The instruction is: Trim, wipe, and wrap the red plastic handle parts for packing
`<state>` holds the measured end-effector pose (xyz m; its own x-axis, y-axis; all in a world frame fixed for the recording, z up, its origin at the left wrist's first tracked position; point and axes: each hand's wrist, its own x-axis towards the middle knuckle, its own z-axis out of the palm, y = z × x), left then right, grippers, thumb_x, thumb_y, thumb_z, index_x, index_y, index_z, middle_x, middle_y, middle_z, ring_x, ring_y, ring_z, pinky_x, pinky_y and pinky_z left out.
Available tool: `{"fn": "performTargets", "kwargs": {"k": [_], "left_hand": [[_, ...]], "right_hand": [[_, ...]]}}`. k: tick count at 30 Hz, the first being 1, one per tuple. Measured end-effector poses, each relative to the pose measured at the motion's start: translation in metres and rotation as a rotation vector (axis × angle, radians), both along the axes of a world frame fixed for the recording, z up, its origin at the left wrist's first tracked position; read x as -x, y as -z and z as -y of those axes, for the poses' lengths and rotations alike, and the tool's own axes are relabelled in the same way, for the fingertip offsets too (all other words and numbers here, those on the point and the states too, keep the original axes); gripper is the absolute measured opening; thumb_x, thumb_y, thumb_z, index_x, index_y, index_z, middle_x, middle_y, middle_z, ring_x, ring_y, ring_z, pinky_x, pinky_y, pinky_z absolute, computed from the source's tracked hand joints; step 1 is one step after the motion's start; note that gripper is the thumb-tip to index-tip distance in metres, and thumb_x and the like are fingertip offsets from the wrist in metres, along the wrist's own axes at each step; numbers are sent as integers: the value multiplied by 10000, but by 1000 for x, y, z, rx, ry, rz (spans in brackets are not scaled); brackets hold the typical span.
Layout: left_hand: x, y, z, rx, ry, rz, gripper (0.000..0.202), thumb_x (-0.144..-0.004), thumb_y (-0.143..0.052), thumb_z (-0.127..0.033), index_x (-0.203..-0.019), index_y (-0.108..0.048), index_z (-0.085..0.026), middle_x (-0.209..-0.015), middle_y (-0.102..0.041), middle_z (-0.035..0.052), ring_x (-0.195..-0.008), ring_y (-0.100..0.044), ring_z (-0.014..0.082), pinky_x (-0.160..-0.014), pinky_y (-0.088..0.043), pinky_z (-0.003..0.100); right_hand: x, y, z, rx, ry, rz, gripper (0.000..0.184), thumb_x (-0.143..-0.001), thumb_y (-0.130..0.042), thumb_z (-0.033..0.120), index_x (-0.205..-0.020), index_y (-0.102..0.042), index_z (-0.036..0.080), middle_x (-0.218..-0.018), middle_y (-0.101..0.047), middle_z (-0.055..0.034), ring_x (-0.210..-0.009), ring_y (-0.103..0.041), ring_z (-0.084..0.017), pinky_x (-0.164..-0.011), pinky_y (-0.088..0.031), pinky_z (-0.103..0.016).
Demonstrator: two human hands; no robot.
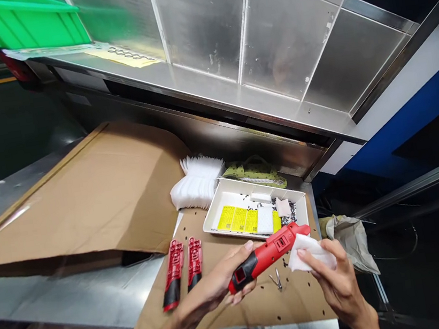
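Note:
A red and black plastic tool housing [267,252] lies tilted across my left hand [233,270], whose fingers wrap round its darker end. Pinched in my right hand [337,273] is a folded white wipe [310,252], right beside the housing's red end; I cannot tell whether it touches. Two more red and black housing halves [173,276], [194,262] rest on the cardboard to the left, inner sides up. Below the held housing lie small metal tweezers [277,281], with tiny black bits scattered around.
Behind my hands stands a white tray [214,222] with yellow labels [237,218], white pads and black bits. A stack of white sheets [198,183] and a green patterned bag [256,170] sit behind it. A large cardboard box [98,196] fills the left; a pale bag [353,244] hangs at right.

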<state>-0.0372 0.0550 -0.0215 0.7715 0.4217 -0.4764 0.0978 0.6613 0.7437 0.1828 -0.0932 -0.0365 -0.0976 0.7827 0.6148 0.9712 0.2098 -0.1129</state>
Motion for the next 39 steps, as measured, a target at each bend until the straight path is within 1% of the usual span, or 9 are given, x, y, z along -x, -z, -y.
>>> {"fn": "performTargets", "kwargs": {"k": [3,6,9,12,18,24,29,34,39], "left_hand": [[0,-10,-2,-73,57,-19,536,-936,-465,-478,-1289,-631,-110,-413,-522,-45,-288,-309,42,-351,-162,138],[0,-10,-6,-145,83,-60,522,-933,-498,-429,-1309,-611,-86,-438,-546,-33,-309,-375,59,-356,-216,143],[1,-3,-10,-168,89,-62,553,-931,-487,-481,-1315,-611,-103,-449,-539,-33,-314,-374,65,-352,-230,151],[0,6,-9,-173,151,-38,640,-899,-480,-587,-1313,-617,-120,-466,-537,-26,-321,-383,76,-341,-259,161],[-13,24,4,-331,126,-48,702,-853,-480,-676,-1285,-646,-148,-484,-492,-30,-372,-438,102,-334,-325,168],[-20,40,6,-283,90,-46,861,-803,-422,-785,-1377,-564,-159,-470,-504,-36,-356,-442,104,-332,-325,168],[-24,35,14,-239,110,-48,796,-855,-420,-727,-1399,-542,-159,-509,-530,-28,-368,-451,83,-366,-333,154],[-23,31,10,-269,19,-78,791,-875,-398,-712,-1425,-509,-156,-510,-522,-31,-386,-464,88,-375,-330,154],[-21,36,14,-251,61,-50,810,-864,-396,-728,-1423,-511,-154,-518,-526,-33,-375,-436,77,-375,-334,156]], "right_hand": [[-5,-14,-9,35,-48,63,585,-949,-486,138,-1477,-400,375,-1151,-459,-88,-894,-534,-202,-687,-523,-326],[-9,-19,-13,101,-35,72,549,-959,-483,159,-1454,-431,392,-1177,-472,-85,-895,-548,-201,-674,-521,-316],[-6,-15,-9,117,2,59,528,-969,-461,173,-1453,-436,382,-1205,-466,-95,-953,-563,-217,-687,-533,-314],[0,-7,-7,89,38,35,537,-972,-441,165,-1472,-411,359,-1210,-450,-109,-997,-564,-221,-703,-547,-307],[9,-5,-23,116,199,14,405,-990,-430,218,-1354,-563,335,-1206,-478,-102,-962,-588,-216,-669,-545,-296],[25,9,-16,53,298,-137,386,-999,-436,251,-1352,-575,323,-1239,-460,-111,-1032,-604,-210,-731,-528,-279],[36,19,-28,31,452,-236,364,-1015,-404,304,-1307,-621,308,-1220,-485,-120,-1042,-596,-242,-766,-504,-333],[38,24,-29,-2,472,-291,364,-1013,-413,327,-1312,-619,302,-1208,-480,-112,-998,-599,-211,-749,-490,-300],[28,25,-42,-60,524,-310,368,-1010,-412,365,-1279,-646,279,-1157,-479,-107,-939,-602,-205,-703,-486,-294]]}}
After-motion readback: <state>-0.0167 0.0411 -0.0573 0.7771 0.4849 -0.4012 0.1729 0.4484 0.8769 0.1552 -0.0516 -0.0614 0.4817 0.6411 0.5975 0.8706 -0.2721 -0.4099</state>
